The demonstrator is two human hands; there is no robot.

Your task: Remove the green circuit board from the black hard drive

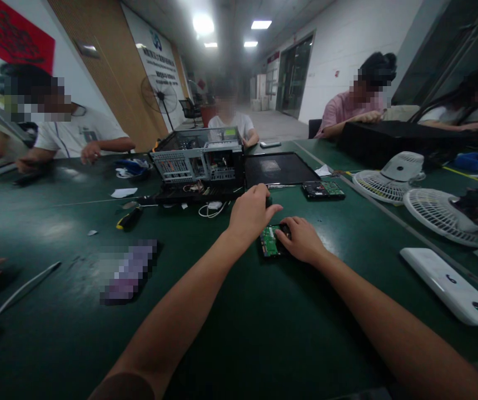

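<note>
A hard drive with its green circuit board facing up lies on the green table in front of me. My right hand rests on its right side, fingers curled round the edge and thumb over the board. Just behind the drive, my left hand is raised with its fingers curled and its thumb stretched to the right. A small dark part of something shows by its fingertips, mostly hidden by the hand. Farther back stands an opened computer case, its metal frame facing me. Another hard drive lies to the right.
A black side panel lies beside the case. A yellow-black screwdriver, a blurred phone-like object and a white cable are on the left. White fan parts and a white device lie right. Several people sit around the table.
</note>
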